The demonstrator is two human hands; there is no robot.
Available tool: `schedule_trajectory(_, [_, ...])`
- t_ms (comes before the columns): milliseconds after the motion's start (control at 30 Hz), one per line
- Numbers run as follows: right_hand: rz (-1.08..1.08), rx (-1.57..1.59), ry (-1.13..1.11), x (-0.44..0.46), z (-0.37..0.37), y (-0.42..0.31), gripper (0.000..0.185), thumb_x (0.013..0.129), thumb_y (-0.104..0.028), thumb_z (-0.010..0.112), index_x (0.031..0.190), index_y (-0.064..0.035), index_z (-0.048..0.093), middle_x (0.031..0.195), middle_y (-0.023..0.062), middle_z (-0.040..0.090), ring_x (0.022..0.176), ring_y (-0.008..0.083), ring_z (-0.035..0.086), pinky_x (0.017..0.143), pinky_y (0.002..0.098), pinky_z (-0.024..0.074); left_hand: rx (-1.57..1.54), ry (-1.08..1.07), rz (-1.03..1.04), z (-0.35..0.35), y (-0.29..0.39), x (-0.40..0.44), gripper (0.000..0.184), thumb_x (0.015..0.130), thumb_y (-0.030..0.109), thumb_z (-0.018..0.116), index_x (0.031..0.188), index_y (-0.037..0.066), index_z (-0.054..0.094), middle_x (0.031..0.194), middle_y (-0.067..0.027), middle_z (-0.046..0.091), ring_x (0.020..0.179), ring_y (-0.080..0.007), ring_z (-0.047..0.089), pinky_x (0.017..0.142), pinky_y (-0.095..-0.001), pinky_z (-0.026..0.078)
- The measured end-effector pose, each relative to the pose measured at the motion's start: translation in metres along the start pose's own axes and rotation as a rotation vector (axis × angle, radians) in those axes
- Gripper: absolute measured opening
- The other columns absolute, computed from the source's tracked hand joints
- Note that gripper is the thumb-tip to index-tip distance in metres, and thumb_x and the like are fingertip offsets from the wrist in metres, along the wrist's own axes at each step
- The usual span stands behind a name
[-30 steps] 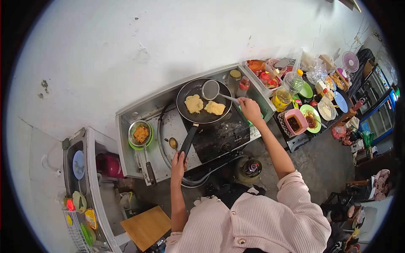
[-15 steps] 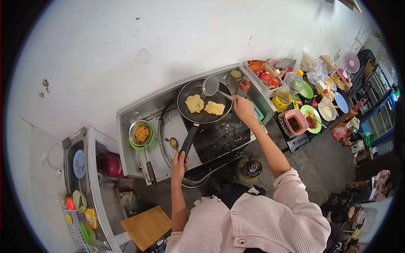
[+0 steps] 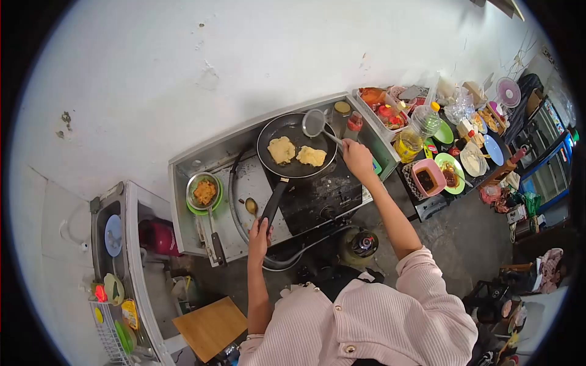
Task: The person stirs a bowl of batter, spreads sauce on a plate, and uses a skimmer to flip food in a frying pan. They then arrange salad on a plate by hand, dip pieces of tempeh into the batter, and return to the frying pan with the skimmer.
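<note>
My left hand (image 3: 259, 236) is closed around the black handle of a frying pan (image 3: 288, 126), which rests on the black stove (image 3: 311, 204). Two pale yellow pieces of food lie in the pan, a left one (image 3: 281, 150) and a right one (image 3: 311, 157). My right hand (image 3: 357, 157) is closed on the handle of a round metal strainer ladle (image 3: 314, 123). The ladle's bowl is over the upper right part of the pan, above the right piece. Left of the stove, a strainer (image 3: 203, 191) with orange food sits over a green bowl (image 3: 221, 198).
A spoon (image 3: 251, 206) lies on the metal counter near the hose. To the right are an oil bottle (image 3: 410, 141), a pink bowl (image 3: 428, 177), a green plate (image 3: 450, 173) and a tray of red items (image 3: 390, 117). A gas cylinder (image 3: 361, 244) stands below the stove.
The ladle's bowl has moved right across the upper part of the pan. My right hand has shifted slightly, while my left hand has stayed on the pan handle.
</note>
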State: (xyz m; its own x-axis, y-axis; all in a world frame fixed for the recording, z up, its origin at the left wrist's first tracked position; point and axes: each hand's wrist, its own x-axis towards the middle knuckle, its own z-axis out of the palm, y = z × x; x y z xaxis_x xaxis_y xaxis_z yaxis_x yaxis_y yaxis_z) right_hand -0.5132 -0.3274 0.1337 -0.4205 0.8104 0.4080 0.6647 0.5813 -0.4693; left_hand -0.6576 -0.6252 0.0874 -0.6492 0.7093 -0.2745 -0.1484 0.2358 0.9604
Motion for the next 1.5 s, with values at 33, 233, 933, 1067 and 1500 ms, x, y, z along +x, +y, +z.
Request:
schedule_trajectory(33, [-0.004,0.021,-0.019,0.000,0.001,0.002,0.025,0.087,-0.026,0.046,0.089,-0.0081,0.063,0.068,0.0201,0.060,0.065,0.0382,0.059,0.061,0.0473,0.0468,-0.010,-0.001,0.004,0.000,0.000,0.000,0.034,0.092,0.034,0.044,0.107,0.004,0.049,0.066,0.0027,0.045,0.055,-0.0034,0.038,0.049,-0.0188,0.033])
schedule_trajectory(233, [0.011,0.041,-0.030,-0.003,-0.004,0.000,0.026,0.086,-0.025,0.047,0.086,-0.0053,0.064,0.071,0.0202,0.060,0.067,0.0380,0.059,0.062,0.0471,0.0461,-0.030,0.008,-0.016,0.002,0.004,-0.002,0.033,0.092,0.034,0.044,0.106,0.004,0.050,0.064,0.0032,0.045,0.052,-0.0022,0.037,0.045,-0.0167,0.031])
schedule_trajectory(933, [0.033,0.030,-0.059,-0.005,0.000,0.005,0.024,0.086,-0.024,0.047,0.088,-0.0065,0.064,0.073,0.0197,0.061,0.069,0.0373,0.059,0.062,0.0463,0.0459,0.000,-0.013,-0.004,0.001,0.004,-0.002,0.035,0.092,0.033,0.044,0.107,0.002,0.049,0.066,0.0018,0.046,0.056,-0.0048,0.038,0.051,-0.0197,0.033])
schedule_trajectory(1067, [0.025,0.138,-0.071,-0.005,0.000,0.004,0.026,0.087,-0.025,0.045,0.087,-0.0061,0.063,0.070,0.0200,0.060,0.068,0.0380,0.059,0.062,0.0479,0.0461,-0.014,-0.008,0.007,0.001,0.000,0.001,0.036,0.092,0.034,0.044,0.107,0.001,0.049,0.066,0.0017,0.046,0.056,-0.0052,0.038,0.051,-0.0204,0.033])
schedule_trajectory(1500, [-0.021,0.016,-0.052,0.006,0.008,-0.008,0.026,0.087,-0.025,0.044,0.086,-0.0060,0.062,0.070,0.0215,0.060,0.068,0.0392,0.059,0.063,0.0488,0.0463,-0.002,-0.001,0.003,0.001,0.000,0.001,0.035,0.092,0.034,0.045,0.107,0.003,0.049,0.065,0.0026,0.046,0.055,-0.0039,0.039,0.048,-0.0187,0.033])
